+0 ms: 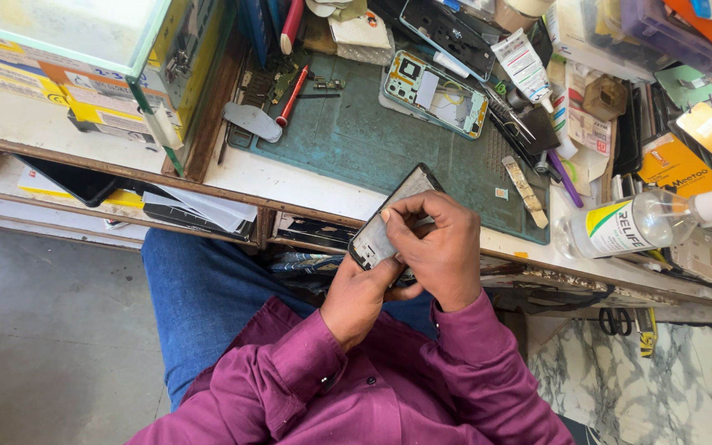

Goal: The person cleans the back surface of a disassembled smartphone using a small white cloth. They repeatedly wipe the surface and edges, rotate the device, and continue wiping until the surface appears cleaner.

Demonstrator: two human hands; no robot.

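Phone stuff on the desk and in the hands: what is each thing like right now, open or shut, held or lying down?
Screen panel: held up, off its phone.
Left hand: gripping the panel's lower end.
Right hand: fingertips pressing on the panel.
Phone frame: open, insides showing, flat on the mat.
Bottle: lying on its side.

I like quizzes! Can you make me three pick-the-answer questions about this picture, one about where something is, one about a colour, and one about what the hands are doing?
1. Where does the clear bottle lie?
A. at the bench's right edge
B. on the floor
C. on the person's lap

2. What colour is the shirt?
A. yellow
B. purple
C. white

3. What is the phone part doing?
A. lying alone on the mat
B. held in both hands
C. sitting inside a box

Answers:
1 A, the bottle lies on its side on the bench, far right.
2 B, both sleeves are purple.
3 B, the left hand holds it from below and the right hand presses on its face.
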